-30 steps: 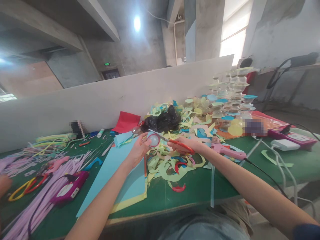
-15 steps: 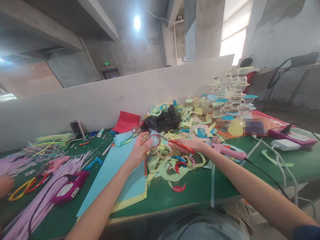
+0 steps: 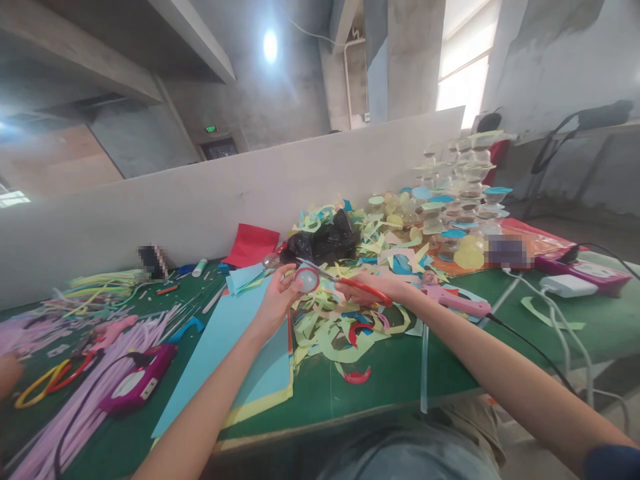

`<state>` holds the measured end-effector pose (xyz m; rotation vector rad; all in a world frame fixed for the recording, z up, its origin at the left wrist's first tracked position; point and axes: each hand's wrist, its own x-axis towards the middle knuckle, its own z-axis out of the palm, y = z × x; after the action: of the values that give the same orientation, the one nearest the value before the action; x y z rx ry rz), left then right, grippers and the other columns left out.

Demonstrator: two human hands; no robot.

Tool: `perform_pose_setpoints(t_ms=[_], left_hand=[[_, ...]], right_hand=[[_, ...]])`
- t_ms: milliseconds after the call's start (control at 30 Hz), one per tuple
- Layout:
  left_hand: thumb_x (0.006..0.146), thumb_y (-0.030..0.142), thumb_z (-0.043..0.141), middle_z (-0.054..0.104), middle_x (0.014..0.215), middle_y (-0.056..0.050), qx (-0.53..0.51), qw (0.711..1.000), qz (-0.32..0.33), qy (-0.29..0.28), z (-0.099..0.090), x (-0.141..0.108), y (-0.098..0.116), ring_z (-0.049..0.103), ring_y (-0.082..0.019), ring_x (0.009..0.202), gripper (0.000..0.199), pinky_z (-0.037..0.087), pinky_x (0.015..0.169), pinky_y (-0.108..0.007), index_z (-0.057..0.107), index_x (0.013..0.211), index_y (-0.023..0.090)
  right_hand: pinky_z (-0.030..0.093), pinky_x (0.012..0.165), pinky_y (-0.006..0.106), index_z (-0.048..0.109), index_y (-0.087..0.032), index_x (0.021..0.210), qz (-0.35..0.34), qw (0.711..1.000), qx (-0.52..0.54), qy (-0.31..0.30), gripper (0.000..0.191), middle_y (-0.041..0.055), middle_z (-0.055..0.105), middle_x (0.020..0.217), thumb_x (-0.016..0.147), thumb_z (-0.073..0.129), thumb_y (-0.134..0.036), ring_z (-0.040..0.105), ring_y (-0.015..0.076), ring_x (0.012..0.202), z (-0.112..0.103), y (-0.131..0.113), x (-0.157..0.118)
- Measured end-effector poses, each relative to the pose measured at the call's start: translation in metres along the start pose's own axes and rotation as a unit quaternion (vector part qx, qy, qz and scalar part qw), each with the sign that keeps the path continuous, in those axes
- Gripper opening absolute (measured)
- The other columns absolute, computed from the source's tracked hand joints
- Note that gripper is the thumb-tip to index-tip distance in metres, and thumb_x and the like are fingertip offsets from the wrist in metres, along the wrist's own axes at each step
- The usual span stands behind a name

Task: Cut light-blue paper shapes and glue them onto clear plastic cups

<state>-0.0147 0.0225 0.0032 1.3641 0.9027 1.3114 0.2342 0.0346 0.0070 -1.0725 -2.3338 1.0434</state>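
cup (image 3: 307,281), clear with red rim, pinched in left hand (image 3: 278,297) above paper scraps (image 3: 350,341); right hand (image 3: 383,288) grips red-handled scissors (image 3: 371,293), blade tips hard to make out. co-worker's hand (image 3: 9,373) blurred, cut off at left edge.

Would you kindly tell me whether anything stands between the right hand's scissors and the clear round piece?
Nothing visible does: the scissors in the right hand reach close to the clear round piece in the left hand. Paper scraps lie on the table, not between them.
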Motion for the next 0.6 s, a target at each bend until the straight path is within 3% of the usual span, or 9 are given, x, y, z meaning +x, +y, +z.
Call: perform_pose_setpoints(t_ms=[200,400,600], left_hand=[[0.071,0.037,0.076,0.062,0.101,-0.003,-0.026,1.000,-0.008,0.013,0.0030,0.0005,-0.0009,0.064,-0.014,0.087,0.052,0.053,0.084,-0.032,0.051,0.112,0.021],[0.071,0.036,0.075,0.065,0.099,-0.005,-0.073,0.996,-0.028,0.046,0.0087,0.0003,0.0023,0.066,-0.017,0.085,0.048,0.054,0.086,-0.040,0.049,0.107,0.020],[0.071,0.037,0.076,0.063,0.098,-0.003,-0.057,0.997,-0.007,0.043,0.0043,0.0009,0.0009,0.065,-0.015,0.083,0.047,0.055,0.082,-0.036,0.050,0.107,0.021]], right_hand=[[0.028,0.042,0.024,0.041,-0.021,0.060,0.061,0.997,0.046,0.024,0.056,-0.0060,0.036,0.044,0.078,0.049,-0.073,0.034,0.0090,0.040,0.0034,-0.0069,-0.0008],[0.026,0.041,0.024,0.039,-0.021,0.060,0.051,0.997,0.061,0.025,0.057,-0.0065,0.034,0.046,0.077,0.050,-0.073,0.031,0.0080,0.041,0.0058,-0.0005,0.0021],[0.029,0.045,0.025,0.046,-0.020,0.069,0.010,1.000,0.028,0.011,0.055,-0.0052,0.034,0.054,0.080,0.046,-0.074,0.031,0.0090,0.047,0.0047,0.0015,0.0012]])
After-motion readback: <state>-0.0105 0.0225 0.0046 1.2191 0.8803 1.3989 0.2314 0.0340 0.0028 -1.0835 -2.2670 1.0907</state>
